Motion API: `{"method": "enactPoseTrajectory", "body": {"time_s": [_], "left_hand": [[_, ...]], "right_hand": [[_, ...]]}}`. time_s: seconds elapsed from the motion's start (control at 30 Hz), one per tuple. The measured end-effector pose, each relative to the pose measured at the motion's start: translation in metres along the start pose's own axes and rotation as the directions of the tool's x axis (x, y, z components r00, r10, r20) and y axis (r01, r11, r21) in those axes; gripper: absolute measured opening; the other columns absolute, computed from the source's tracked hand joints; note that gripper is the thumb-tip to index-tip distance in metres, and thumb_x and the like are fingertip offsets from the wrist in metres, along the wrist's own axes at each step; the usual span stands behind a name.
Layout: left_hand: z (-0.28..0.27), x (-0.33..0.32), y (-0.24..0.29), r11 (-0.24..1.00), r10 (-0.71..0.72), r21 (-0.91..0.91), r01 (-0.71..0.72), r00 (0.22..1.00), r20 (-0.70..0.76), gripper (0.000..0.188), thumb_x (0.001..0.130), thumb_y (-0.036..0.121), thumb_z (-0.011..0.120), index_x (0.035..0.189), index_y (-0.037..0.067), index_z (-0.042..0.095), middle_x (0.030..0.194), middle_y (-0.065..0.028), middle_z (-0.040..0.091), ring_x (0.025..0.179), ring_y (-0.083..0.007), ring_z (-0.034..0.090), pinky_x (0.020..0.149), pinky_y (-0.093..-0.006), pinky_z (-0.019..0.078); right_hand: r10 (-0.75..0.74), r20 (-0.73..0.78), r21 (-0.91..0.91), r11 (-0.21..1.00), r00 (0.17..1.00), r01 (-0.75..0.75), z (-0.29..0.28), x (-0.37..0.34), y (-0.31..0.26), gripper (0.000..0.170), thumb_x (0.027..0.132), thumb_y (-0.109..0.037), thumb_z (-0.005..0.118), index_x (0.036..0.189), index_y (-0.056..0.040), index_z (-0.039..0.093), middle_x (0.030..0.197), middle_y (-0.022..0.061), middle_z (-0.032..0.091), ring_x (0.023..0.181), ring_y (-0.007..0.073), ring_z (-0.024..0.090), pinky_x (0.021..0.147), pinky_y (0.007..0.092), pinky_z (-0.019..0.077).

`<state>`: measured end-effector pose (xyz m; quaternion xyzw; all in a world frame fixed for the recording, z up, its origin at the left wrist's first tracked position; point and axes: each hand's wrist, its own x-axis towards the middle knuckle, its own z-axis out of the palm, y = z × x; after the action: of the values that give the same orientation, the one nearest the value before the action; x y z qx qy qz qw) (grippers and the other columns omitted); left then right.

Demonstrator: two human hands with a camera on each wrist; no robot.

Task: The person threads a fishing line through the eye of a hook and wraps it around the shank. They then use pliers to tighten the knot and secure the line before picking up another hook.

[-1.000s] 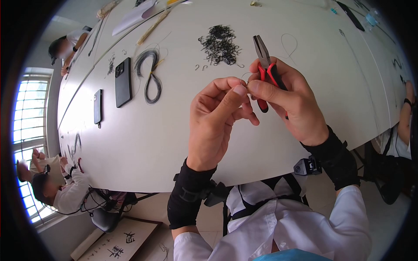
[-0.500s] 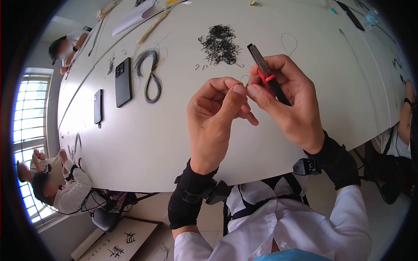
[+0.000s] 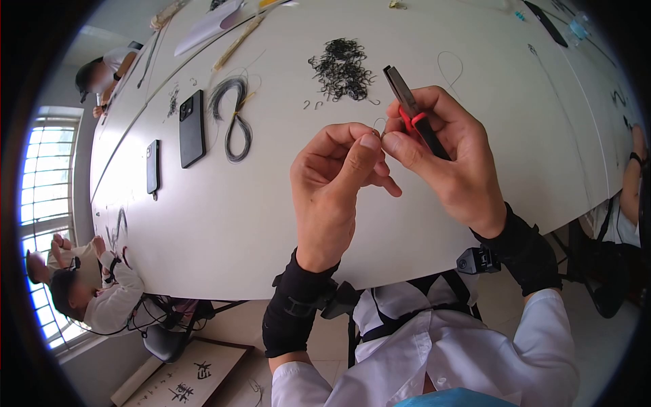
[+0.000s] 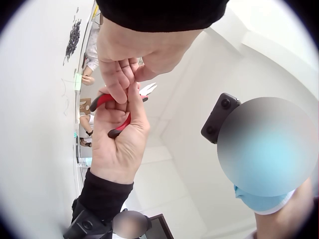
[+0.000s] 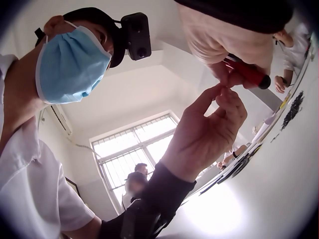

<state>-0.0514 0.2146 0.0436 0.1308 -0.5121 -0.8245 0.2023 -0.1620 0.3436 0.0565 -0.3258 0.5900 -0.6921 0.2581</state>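
In the head view my left hand (image 3: 330, 190) pinches a thin wire (image 3: 378, 123) between thumb and forefinger; a small curve of it shows above the fingertips. My right hand (image 3: 453, 159) brings its thumb and forefinger tips right up to the left ones at the wire. Tucked in the right hand are pliers (image 3: 400, 88) with red and black handles, their grey nose pointing up and left, away from the wire. The left wrist view shows the handles (image 4: 119, 130) across the right palm. Fingers hide most of the wire.
Beyond the hands lies a pile of small black hooks (image 3: 344, 70), with a few loose ones beside it. To the left are a bundled coil of dark wire (image 3: 237, 125), a black phone (image 3: 192, 129) and a smaller phone (image 3: 153, 166). A thin loop (image 3: 450, 68) lies behind the right hand.
The pliers have turned in my right hand, their nose swinging left and lower and showing edge-on. Both hands have shifted slightly left, fingertips still together at the wire.
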Motion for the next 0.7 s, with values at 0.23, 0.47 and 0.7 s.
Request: {"method": "enactPoseTrajectory", "body": {"time_s": [0.23, 0.47, 0.7], "left_hand": [[0.0029, 0.0001, 0.0024, 1.0, -0.019, -0.011, 0.019, 0.999, -0.027, 0.015, 0.102, 0.012, 0.06, 0.105, -0.002, 0.064, 0.092, -0.0091, 0.068, 0.074, -0.0148, 0.066, 0.06, -0.0337, 0.0604], [-0.0002, 0.0008, 0.0007, 0.998, -0.022, -0.061, 0.024, 1.0, 0.022, 0.014, 0.103, 0.012, 0.059, 0.105, -0.001, 0.064, 0.093, -0.0094, 0.068, 0.074, -0.0154, 0.066, 0.058, -0.0335, 0.0587], [0.0, 0.0015, 0.0011, 0.991, -0.055, -0.12, 0.057, 0.998, 0.022, 0.013, 0.102, 0.011, 0.06, 0.105, -0.001, 0.064, 0.088, -0.0077, 0.068, 0.07, -0.0139, 0.066, 0.06, -0.032, 0.0578]], "right_hand": [[0.032, 0.011, 0.034, 0.999, 0.999, -0.033, -0.0003, 0.0, -0.0008, 0.026, 0.095, -0.003, 0.067, 0.118, 0.0033, 0.056, 0.111, 0.0082, 0.069, 0.1, 0.0092, 0.065, 0.089, 0.0259, 0.0538], [0.037, 0.006, 0.051, 0.998, 0.999, -0.037, 0.0002, 0.0007, 0.0006, 0.027, 0.095, -0.003, 0.067, 0.118, 0.0032, 0.056, 0.112, 0.0088, 0.068, 0.1, 0.0097, 0.065, 0.09, 0.0263, 0.0535], [0.038, 0.011, 0.043, 0.998, 0.999, -0.039, 0.0001, 0.001, -0.0001, 0.025, 0.095, -0.004, 0.068, 0.117, 0.0028, 0.057, 0.109, 0.0078, 0.069, 0.098, 0.0092, 0.065, 0.089, 0.0264, 0.0534]]}}
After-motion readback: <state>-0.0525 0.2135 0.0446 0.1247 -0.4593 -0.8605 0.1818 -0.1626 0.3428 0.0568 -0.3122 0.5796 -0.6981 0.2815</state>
